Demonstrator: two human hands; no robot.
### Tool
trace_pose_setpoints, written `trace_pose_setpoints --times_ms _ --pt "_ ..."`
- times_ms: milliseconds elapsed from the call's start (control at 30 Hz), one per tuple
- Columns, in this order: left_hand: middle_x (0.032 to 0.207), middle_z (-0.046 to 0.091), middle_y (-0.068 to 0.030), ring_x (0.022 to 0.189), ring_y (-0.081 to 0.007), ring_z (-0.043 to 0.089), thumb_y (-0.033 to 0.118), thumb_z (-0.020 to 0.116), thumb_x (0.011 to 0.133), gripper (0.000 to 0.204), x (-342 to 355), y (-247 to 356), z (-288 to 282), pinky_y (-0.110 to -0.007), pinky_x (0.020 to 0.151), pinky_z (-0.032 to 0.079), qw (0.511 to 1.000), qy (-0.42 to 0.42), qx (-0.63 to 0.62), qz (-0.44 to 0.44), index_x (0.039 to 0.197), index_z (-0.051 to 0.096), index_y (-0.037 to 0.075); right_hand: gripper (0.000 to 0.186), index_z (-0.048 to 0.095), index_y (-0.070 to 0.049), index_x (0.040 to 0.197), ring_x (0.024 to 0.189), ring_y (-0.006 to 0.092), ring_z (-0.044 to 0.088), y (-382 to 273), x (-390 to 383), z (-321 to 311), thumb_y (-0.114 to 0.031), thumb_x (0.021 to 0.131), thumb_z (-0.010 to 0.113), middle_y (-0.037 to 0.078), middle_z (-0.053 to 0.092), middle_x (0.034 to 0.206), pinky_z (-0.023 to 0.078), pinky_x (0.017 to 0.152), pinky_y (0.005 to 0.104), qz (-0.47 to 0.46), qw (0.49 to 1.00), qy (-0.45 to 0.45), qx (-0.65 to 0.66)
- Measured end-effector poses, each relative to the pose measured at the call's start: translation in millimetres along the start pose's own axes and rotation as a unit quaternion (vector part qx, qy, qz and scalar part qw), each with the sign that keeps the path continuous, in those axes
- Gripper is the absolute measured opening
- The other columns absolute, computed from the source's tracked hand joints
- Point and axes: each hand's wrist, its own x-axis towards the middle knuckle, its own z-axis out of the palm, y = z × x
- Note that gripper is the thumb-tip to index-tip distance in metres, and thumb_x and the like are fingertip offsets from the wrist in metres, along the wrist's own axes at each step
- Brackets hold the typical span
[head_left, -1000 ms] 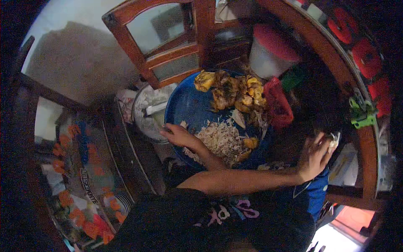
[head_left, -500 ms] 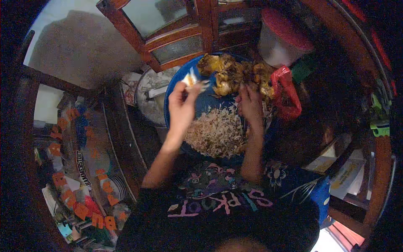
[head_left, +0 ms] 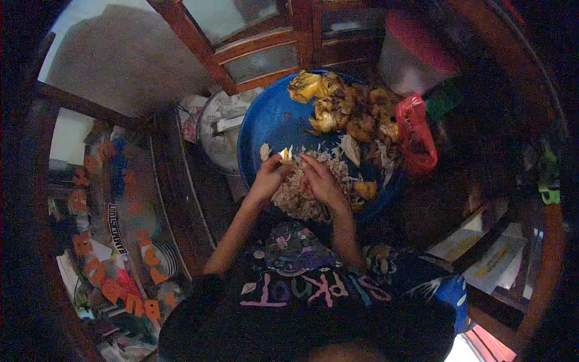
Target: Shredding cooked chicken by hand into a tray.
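Observation:
A wide blue basin (head_left: pixel 265 114) lies in front of me. Shredded pale meat (head_left: pixel 295 204) is heaped in its near part, and browned cooked chicken pieces (head_left: pixel 344 104) fill the far right. Over the shreds, my left hand (head_left: pixel 269 180) pinches a small piece of chicken meat (head_left: pixel 285 155), white with a yellowish patch. My right hand (head_left: pixel 324 186) is close beside it, fingers curled together near the piece; whatever they grip is too small to make out. A larger pale strip of meat (head_left: pixel 350 149) rests to the right of the heap.
A red plastic bag (head_left: pixel 416 136) hangs over the basin's right rim. Behind it stands a pale bucket with a pink lid (head_left: pixel 422 42). Left of the basin is a round metal pot (head_left: pixel 211 120). A wooden framed glass door (head_left: pixel 256 63) borders the far side.
My left hand has come down and nearer with the meat. My right hand has left the chicken pieces and moved left and nearer, beside my left hand over the shreds.

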Motion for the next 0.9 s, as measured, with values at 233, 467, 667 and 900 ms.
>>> trace_pose_setpoints --times_ms 233,467,667,900 --pt "0.082 0.058 -0.003 0.073 -0.0101 0.052 0.007 0.053 0.08 0.017 -12 -6 11 -0.024 0.064 0.043 0.992 -0.015 -0.075 0.102 0.095 0.057 0.002 0.042 0.034 -0.004 0.129 0.04 0.0068 0.041 -15 -4 -5 -0.026 0.093 0.036 0.004 0.051 0.055 0.035 0.038 0.0223 0.053 0.998 -0.004 0.024" --pt "0.08 0.059 -0.0024 0.071 -0.0105 0.054 0.009 0.051 0.079 0.015 -16 2 -9 -0.023 0.064 0.043 0.994 0.048 -0.078 0.054 0.09 0.058 0.002 0.039 0.034 -0.005 0.129 0.037 0.0076 0.041 -1 1 6 -0.02 0.093 0.037 0.004 0.052 0.054 0.035 0.037 0.0217 0.015 0.997 -0.076 -0.013" --pt "0.08 0.058 -0.0043 0.071 -0.0113 0.052 0.014 0.052 0.079 0.021 21 -12 -15 -0.026 0.063 0.042 0.997 -0.03 -0.008 0.068 0.093 0.057 -0.001 0.04 0.032 -0.006 0.131 0.038 0.0083 0.041 1 -2 -4 -0.02 0.093 0.034 0.005 0.052 0.055 0.035 0.038 0.0223 0.03 0.996 -0.077 0.029" --pt "0.077 0.056 -0.0045 0.066 -0.0109 0.05 0.02 0.054 0.08 0.03 22 -3 10 -0.026 0.059 0.04 0.995 0.037 0.079 0.057 0.098 0.055 -0.003 0.04 0.031 -0.004 0.13 0.039 0.0085 0.042 33 9 -15 -0.021 0.094 0.033 0.005 0.051 0.055 0.035 0.038 0.0232 0.027 0.999 -0.037 -0.015"
